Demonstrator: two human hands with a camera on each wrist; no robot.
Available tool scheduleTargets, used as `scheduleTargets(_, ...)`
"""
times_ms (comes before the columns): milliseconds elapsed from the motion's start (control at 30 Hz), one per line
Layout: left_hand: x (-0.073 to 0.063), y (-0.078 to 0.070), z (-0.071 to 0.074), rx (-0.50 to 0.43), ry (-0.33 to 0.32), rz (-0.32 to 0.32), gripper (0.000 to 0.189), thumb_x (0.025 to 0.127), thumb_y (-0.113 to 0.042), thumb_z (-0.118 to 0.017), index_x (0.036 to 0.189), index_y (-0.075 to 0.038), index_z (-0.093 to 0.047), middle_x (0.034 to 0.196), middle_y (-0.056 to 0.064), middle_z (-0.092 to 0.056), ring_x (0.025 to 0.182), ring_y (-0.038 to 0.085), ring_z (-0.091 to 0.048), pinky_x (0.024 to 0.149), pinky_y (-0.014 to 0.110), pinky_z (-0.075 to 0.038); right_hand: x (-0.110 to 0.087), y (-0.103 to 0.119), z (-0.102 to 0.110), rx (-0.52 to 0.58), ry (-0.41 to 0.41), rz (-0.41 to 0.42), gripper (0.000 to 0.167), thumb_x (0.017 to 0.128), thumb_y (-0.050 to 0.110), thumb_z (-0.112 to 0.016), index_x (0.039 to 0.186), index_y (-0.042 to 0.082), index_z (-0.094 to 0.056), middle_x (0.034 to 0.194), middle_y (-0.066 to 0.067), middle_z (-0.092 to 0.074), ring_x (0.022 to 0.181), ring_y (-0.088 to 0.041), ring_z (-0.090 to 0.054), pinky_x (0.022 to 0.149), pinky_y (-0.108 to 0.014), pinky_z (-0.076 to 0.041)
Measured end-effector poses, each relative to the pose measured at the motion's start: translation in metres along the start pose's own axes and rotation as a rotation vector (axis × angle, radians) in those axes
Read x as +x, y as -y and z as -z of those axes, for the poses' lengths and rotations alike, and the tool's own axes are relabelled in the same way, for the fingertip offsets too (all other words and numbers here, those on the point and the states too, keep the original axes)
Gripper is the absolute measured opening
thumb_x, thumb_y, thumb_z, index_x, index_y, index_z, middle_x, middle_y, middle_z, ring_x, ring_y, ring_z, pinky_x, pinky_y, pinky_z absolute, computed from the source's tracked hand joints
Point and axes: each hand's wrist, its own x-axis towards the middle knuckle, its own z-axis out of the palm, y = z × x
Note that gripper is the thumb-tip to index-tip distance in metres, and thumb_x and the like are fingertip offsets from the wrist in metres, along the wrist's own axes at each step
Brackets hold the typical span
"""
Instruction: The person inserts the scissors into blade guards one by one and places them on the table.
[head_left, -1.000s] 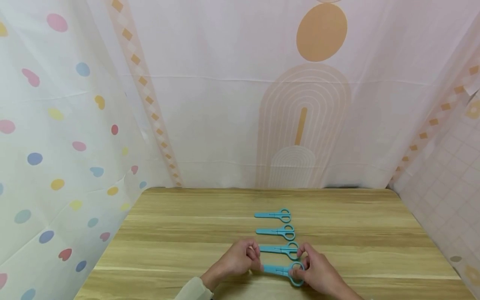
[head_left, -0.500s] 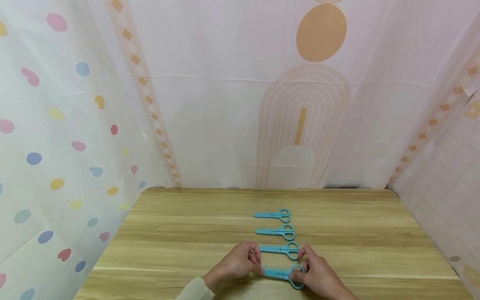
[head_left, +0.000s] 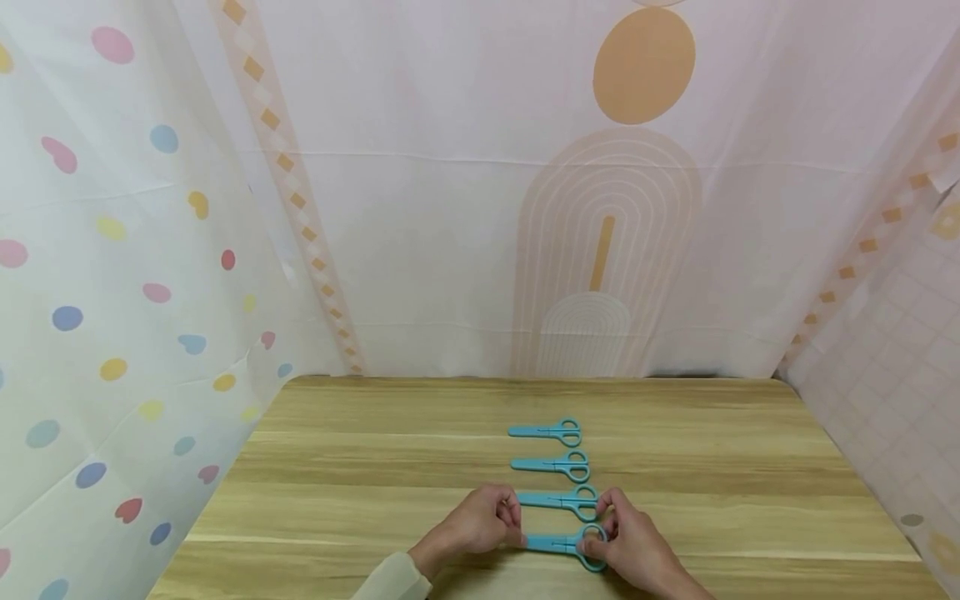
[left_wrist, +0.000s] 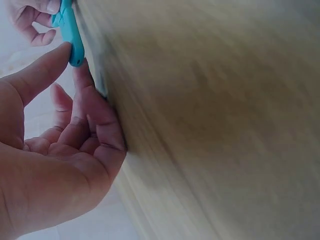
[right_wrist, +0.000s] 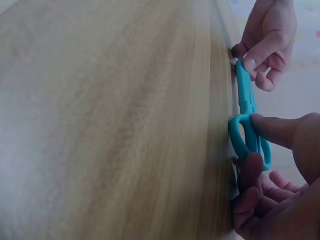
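Note:
The nearest pair of turquoise scissors [head_left: 551, 543] lies crosswise between both hands, blades to the left and handle loops to the right. At the blade tip, my left hand [head_left: 483, 518] pinches it between thumb and index finger; the left wrist view shows the rounded blade end [left_wrist: 76, 52] there. My right hand [head_left: 637, 537] pinches the handle end, its thumb [right_wrist: 275, 131] on the handles near the pivot and its fingers by the loops. Just beyond lies a second pair of scissors [head_left: 555, 500], close to the fingertips of both hands.
Two more turquoise scissors, a middle pair [head_left: 551, 464] and a far pair [head_left: 546, 431], lie parallel farther back in the same column, handles to the right. All are on a wood-grain table [head_left: 360, 450]. A patterned curtain [head_left: 420, 250] hangs behind the table's back edge.
The nearest scissors shift slightly toward the front, then back, and now lie straighter, more parallel to the others. Both hands keep their pinch; the other scissors stay in place.

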Motion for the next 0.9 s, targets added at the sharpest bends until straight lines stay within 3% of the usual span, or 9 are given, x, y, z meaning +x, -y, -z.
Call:
scheduleTargets(333,0.0021,0.0022,0.0023,0.024,0.005,0.028,0.02,0.078,0.003,-0.079,0.081,-0.003,-0.061,0.069,0.001,-0.054,0.066,0.015,-0.048,0.059,0.023,-0.037,0.0025,-0.0027,-0.0035,-0.018,0.005,0.002,0.051,0.077,0.025,-0.085,0.105,0.007,-0.047,0.074,-0.001,-0.05,0.065,-0.017,-0.047,0.056,-0.024,-0.034)
scheduleTargets(600,0.001,-0.0003,0.0022,0.006,0.033,0.025,0.019,0.08,0.005,-0.077,0.083,-0.003,-0.061,0.072,0.003,-0.056,0.068,0.016,-0.048,0.06,0.023,-0.037,0.0025,-0.0013,-0.003,-0.075,0.006,-0.043,0.051,0.078,0.03,-0.085,0.105,0.01,-0.046,0.074,-0.002,-0.049,0.065,-0.017,-0.045,0.056,-0.025,-0.032)
scheduleTargets(900,0.0004,0.0014,0.0017,0.016,0.032,0.002,0.02,0.079,0.004,-0.078,0.084,-0.004,-0.061,0.073,0.002,-0.057,0.068,0.014,-0.051,0.061,0.022,-0.04,0.0022,-0.003,-0.0028,-0.071,0.023,-0.034,0.052,0.079,0.032,-0.084,0.105,0.01,-0.046,0.076,-0.002,-0.048,0.065,-0.017,-0.045,0.056,-0.025,-0.032)
